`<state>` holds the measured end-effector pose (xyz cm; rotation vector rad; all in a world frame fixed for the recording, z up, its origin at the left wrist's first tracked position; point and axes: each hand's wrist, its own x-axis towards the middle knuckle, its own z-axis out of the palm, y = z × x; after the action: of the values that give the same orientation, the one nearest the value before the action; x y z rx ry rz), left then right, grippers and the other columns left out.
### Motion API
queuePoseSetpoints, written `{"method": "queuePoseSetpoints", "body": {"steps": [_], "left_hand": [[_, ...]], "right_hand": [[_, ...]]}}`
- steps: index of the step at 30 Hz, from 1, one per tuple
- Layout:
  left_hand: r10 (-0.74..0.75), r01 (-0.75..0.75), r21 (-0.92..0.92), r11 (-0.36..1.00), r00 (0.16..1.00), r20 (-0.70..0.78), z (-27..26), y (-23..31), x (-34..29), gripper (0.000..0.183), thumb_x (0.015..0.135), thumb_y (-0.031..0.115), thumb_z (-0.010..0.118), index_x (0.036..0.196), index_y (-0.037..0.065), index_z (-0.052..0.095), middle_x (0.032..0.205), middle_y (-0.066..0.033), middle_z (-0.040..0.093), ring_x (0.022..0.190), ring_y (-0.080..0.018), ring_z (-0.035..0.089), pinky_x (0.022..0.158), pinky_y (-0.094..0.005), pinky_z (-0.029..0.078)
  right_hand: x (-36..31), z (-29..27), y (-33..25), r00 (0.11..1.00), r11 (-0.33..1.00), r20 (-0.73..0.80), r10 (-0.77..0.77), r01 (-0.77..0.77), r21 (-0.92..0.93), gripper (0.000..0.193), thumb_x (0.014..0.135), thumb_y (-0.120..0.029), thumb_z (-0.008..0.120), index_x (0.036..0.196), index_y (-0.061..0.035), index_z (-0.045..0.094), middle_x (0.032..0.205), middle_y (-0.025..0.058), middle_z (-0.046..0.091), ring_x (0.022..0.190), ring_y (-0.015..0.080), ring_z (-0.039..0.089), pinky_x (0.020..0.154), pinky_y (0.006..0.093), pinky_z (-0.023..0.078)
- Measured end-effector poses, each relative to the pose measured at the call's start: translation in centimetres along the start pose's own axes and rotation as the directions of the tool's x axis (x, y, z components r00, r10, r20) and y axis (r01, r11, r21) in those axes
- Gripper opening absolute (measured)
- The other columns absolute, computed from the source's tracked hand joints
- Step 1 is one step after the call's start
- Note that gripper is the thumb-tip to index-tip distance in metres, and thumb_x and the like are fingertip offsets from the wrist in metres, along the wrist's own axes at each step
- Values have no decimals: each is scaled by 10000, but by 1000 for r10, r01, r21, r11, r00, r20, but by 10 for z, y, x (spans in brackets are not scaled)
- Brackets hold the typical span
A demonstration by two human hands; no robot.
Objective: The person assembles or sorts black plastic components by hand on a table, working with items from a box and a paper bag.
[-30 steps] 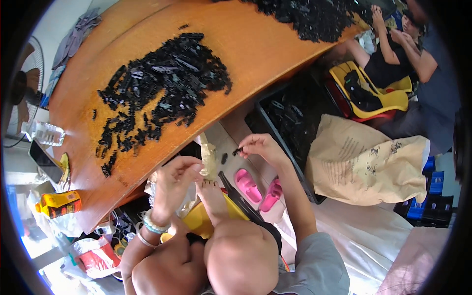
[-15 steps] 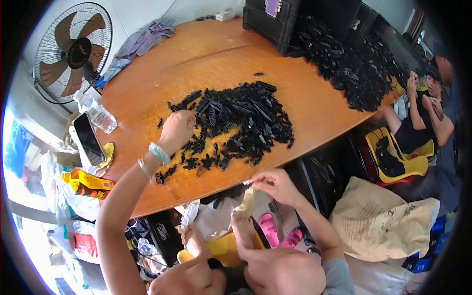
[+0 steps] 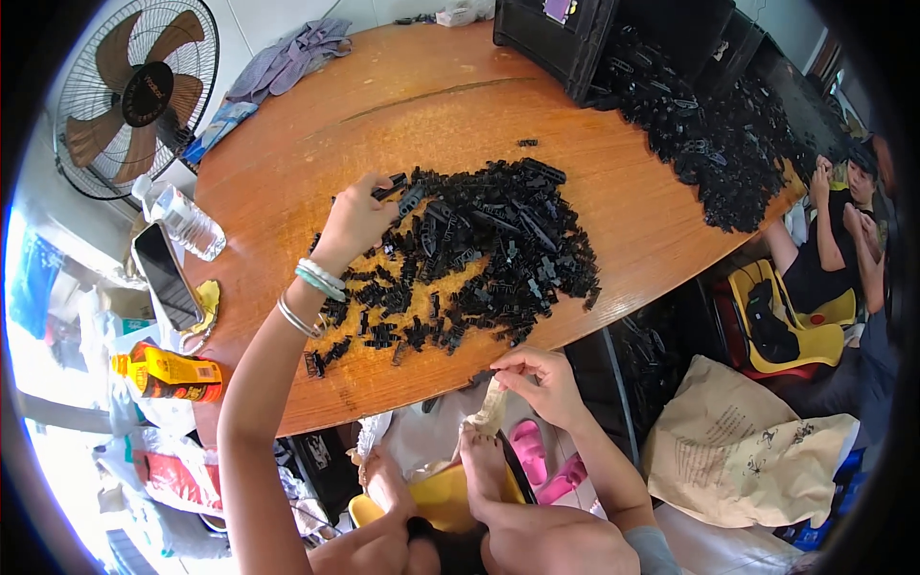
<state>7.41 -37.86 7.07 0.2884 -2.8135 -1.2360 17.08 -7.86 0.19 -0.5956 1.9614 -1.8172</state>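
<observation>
A heap of small black plastic pieces (image 3: pixel 498 225) is spread on the wooden table (image 3: pixel 278 182). My left hand (image 3: pixel 359 220), with bracelets on its wrist, reaches over the heap's far left side. Its thumb and fingers close around a longer black plastic piece (image 3: pixel 389 187); part of the grip is hidden. At the table's near edge, my right hand (image 3: pixel 541 383) pinches a small dark plastic piece (image 3: pixel 482 378) between thumb and fingertips. Just below those fingertips, a beige cloth-like strip (image 3: pixel 489 410) is seen above my foot.
A larger mound of black pieces (image 3: pixel 719 158) spills from a black crate (image 3: pixel 556 43) at the far right. Along the left stand a fan (image 3: pixel 146 96), water bottle (image 3: pixel 192 222), phone (image 3: pixel 168 273) and orange-yellow bottle (image 3: pixel 172 374). A paper sack (image 3: pixel 747 441) and a seated person (image 3: pixel 829 240) are right.
My left hand has moved away from me along the heap's left side and closed on a longer piece. My right hand still pinches near the table edge. The whole view has shifted slightly.
</observation>
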Motion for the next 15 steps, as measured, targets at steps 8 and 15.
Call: {"method": "queuePoseSetpoints", "body": {"steps": [8, 15], "left_hand": [[-19, 302, -706, 640, 925, 379, -5, -17, -44, 237, 963, 135, 417, 1168, 23, 459, 831, -183, 652, 466, -81, 532, 391, -178, 392], [198, 415, -775, 477, 808, 555, 8, 25, -123, 306, 963, 131, 426, 1257, 52, 392, 866, -162, 653, 528, -118, 543, 482, -213, 429]], "right_hand": [[-3, 14, -6, 990, 985, -115, 77, -57, 165, 148, 798, 18, 640, 945, 29, 652, 850, 79, 647, 692, 124, 625, 637, 232, 485], [8, 36, -42, 859, 922, -359, -364, 386, -12, 160, 780, 79, 631, 927, 26, 665, 879, 121, 649, 784, 170, 623, 680, 255, 490]]}}
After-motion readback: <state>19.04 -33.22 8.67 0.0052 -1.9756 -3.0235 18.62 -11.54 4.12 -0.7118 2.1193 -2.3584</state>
